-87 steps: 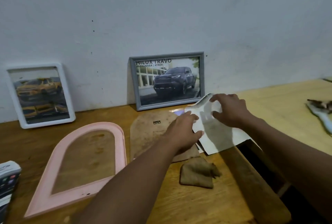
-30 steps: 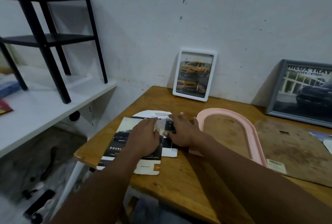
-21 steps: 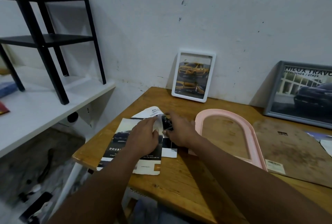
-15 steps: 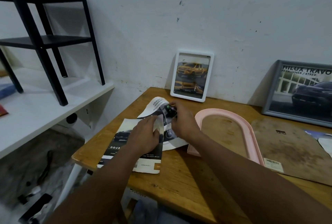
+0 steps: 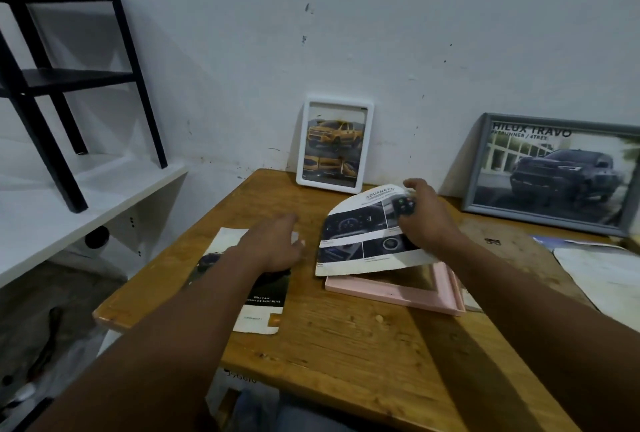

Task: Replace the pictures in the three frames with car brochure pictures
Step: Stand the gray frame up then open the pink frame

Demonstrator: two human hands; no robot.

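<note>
My right hand (image 5: 424,220) grips an arch-cut brochure picture (image 5: 360,241) by its upper right part and holds it tilted over the pink arched frame (image 5: 391,289), which lies flat on the wooden table (image 5: 346,338). My left hand (image 5: 273,244) hovers with fingers apart over the car brochure (image 5: 258,296) lying near the table's left edge. A white frame (image 5: 334,145) with a yellow truck picture and a grey frame (image 5: 557,171) with a dark truck picture lean on the wall.
A brown arched backing board (image 5: 512,244) lies right of the pink frame, with loose papers (image 5: 602,268) beyond it. A white shelf (image 5: 69,199) carrying a black rack (image 5: 45,85) stands left of the table. A gap with floor clutter separates them.
My right hand lifted the arch-cut picture off the brochure and carried it right, over the pink frame. My left hand let go of the picture and opened above the brochure.
</note>
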